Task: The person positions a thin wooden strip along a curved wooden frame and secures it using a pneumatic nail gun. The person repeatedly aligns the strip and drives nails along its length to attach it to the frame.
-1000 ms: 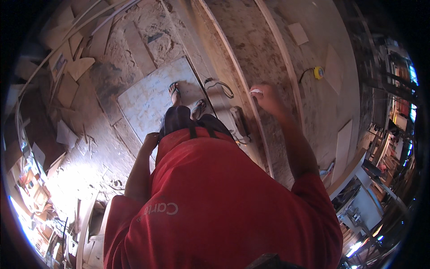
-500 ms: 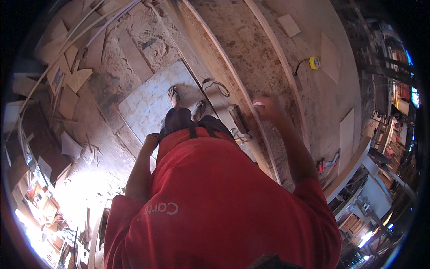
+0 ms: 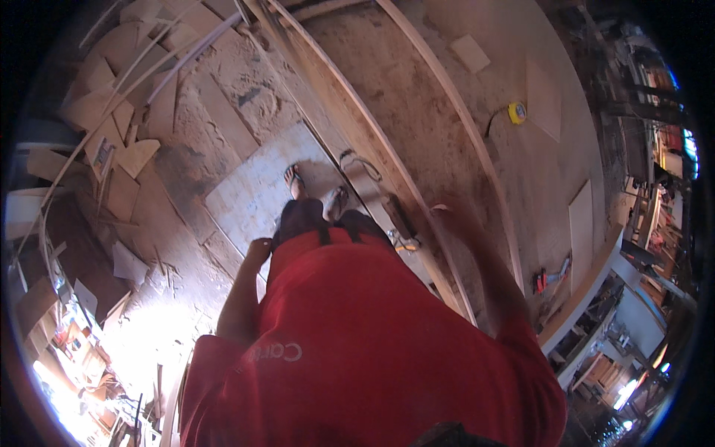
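Right hand (image 3: pixel 454 220) blurred over bench (image 3: pixel 417 127), grip unclear; left hand (image 3: pixel 259 249) loosely curled at hip, holding nothing.

I wear a red shirt (image 3: pixel 357 350) with short sleeves and pale lettering on its left front. Below it, far from me, come dark trousers (image 3: pixel 320 220), with two dark straps running up onto the red cloth. My feet are in flip-flops (image 3: pixel 294 179). Both forearms are bare. My left hand (image 3: pixel 259 249) shows plainly; my right hand (image 3: pixel 454 223) is blurred.
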The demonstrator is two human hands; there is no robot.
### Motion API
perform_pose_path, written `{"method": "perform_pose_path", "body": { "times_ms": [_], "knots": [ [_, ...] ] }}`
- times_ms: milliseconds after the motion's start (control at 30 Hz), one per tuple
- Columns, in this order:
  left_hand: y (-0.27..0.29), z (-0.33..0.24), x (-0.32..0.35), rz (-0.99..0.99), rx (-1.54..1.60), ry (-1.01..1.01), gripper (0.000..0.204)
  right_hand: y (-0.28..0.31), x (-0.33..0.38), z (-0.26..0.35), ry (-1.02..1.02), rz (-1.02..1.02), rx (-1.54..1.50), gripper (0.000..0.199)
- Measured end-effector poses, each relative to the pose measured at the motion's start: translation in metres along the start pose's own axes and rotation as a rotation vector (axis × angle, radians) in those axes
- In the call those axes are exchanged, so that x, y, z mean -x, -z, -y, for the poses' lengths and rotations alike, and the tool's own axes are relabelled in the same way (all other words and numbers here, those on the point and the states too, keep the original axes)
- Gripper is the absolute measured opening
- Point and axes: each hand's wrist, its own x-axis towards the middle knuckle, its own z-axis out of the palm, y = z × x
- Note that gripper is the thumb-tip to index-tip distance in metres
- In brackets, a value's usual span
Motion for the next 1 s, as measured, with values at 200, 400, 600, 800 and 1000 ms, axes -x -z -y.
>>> {"method": "perform_pose_path", "body": {
  "times_ms": [200, 400, 600, 800, 1000],
  "knots": [
    [0.030, -0.037, -0.023, 0.083, -0.339, -0.118, 0.023, 0.078, 0.015, -0.145, -0.227, -0.574, 0.218, 0.041],
    [0.026, -0.015, 0.016, 0.082, -0.474, 0.007, 0.024, 0.136, -0.065, -0.021, -0.403, -0.707, 0.578, 0.049],
    [0.054, -0.007, 0.023, 0.085, -0.313, 0.291, 0.034, 0.073, -0.167, 0.081, 0.072, -0.632, 0.157, 0.024],
    [0.103, 0.035, -0.006, 0.069, -0.056, 0.367, 0.033, 0.010, -0.245, 0.253, 0.249, -0.447, 0.040, 0.027],
    [0.206, 0.098, -0.039, 0.049, -0.384, 0.218, 0.030, 0.012, -0.332, 0.340, 0.317, -0.392, 0.041, 0.027]
  ]
}}
